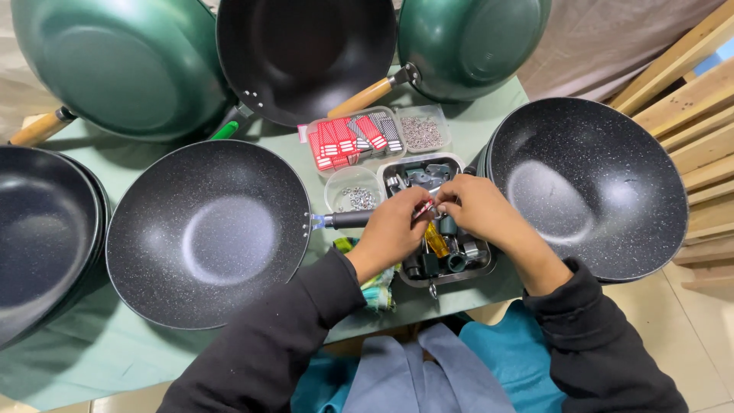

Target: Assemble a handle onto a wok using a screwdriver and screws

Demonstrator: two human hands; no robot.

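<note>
A pale green table [92,359] carries a black speckled wok [208,233] at left. Beside its handle, the left hand [394,229] pinches a small red-and-silver piece [425,208] over a metal tray of tools [447,277]; the right hand [472,208] grips the same piece, fingers curled.

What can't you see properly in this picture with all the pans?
Head view:
- Small red piece pinched between left hand and right hand: too small, fingers cover it.
- Metal tray contents: mostly hidden under both hands.
- Green pan at top left: cut off by the edge.
- Tiny parts in round tub: too small.
</note>
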